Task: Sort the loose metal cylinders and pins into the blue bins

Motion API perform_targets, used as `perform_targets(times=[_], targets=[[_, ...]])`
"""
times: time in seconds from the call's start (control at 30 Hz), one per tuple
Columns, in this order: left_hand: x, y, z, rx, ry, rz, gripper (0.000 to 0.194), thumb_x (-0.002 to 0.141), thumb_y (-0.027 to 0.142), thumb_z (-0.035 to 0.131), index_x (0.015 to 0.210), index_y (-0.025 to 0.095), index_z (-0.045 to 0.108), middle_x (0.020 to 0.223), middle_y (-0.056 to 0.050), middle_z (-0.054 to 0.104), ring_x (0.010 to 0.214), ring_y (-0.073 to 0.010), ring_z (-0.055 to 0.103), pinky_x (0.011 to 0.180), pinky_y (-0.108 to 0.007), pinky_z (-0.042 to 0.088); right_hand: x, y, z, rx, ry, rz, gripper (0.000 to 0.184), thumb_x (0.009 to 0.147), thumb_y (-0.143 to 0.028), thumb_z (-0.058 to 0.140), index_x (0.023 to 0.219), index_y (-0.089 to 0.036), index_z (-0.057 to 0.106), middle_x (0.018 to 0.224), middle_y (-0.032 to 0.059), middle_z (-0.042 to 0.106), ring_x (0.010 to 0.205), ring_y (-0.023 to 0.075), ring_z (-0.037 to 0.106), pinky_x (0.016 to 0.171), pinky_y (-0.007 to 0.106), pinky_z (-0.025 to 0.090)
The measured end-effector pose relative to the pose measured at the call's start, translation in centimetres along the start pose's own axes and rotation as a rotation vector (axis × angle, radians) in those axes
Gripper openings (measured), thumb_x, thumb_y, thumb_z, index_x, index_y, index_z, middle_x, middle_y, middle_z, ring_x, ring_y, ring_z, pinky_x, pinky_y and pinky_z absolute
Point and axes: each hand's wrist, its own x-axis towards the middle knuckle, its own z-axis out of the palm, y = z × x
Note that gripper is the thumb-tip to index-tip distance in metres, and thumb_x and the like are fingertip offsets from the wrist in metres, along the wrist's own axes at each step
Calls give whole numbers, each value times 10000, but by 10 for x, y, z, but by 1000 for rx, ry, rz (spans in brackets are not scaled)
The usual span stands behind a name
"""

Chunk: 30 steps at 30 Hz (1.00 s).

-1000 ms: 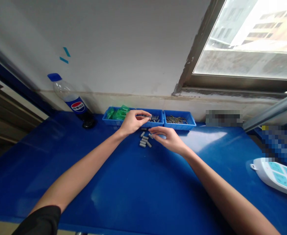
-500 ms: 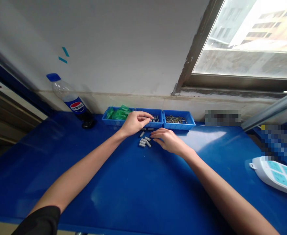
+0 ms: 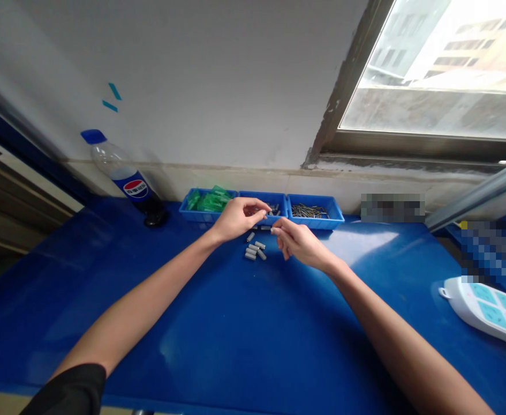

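The left part of the middle bin (image 3: 279, 221) is covered from view by the left hand (image 3: 238, 220), whose thumb and fingertips are held close together; whether anything is pinched there cannot be told. The right hand (image 3: 300, 243) is held just to the right of the grey cylinders (image 3: 250, 254), its fingers curled; whether a piece is gripped cannot be made out. The cylinders are scattered on the blue tabletop (image 3: 235, 334), on the near side of the middle bin, where more grey pieces (image 3: 275, 208) are contained. The left bin (image 3: 201, 217) is filled with green pieces (image 3: 214, 200), and thin metal pins (image 3: 308, 211) are heaped in the right bin (image 3: 317, 223). A bottle (image 3: 135, 188) is placed at the far left.
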Motion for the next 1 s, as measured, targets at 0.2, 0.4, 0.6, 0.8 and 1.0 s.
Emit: perform_targets(times=[0.2,0.4,0.6,0.8,1.0], targets=[[0,-3,2,34,-42,13,215,874,301,678,962,155,809,976,-88,819,864,-210,772,768,-285,603,3,-10,-4,222,162,41,422,925,-611,669,928,-195,739,552,-62,462,478,106,399,465,259,298],[-1,-4,4,-44,-86,-17,239,876,329,698,980,137,796,896,-95,813,822,-212,779,752,-290,608,7,-8,-8,388,234,23,408,873,-544,759,1091,-200,733,816,28,740,736,176,682,731,324,553],[-3,2,5,-175,-167,-78,281,882,356,729,1035,126,778,948,-115,819,854,-211,788,806,-310,626,5,-2,-5,451,294,59,485,699,-536,915,951,-203,668,857,48,776,819,217,757,820,378,607],[-2,1,2,-179,-187,-63,322,863,401,766,1053,142,793,964,-109,820,844,-208,783,783,-305,628,6,-2,-2,425,330,37,477,653,-550,934,851,-197,682,865,66,788,833,236,775,839,407,635],[-1,0,-2,-159,-108,-64,280,826,359,801,988,130,801,906,-107,818,828,-219,789,749,-286,629,5,0,0,389,235,74,481,724,-478,906,1060,-204,699,948,66,799,876,232,784,893,415,642]])
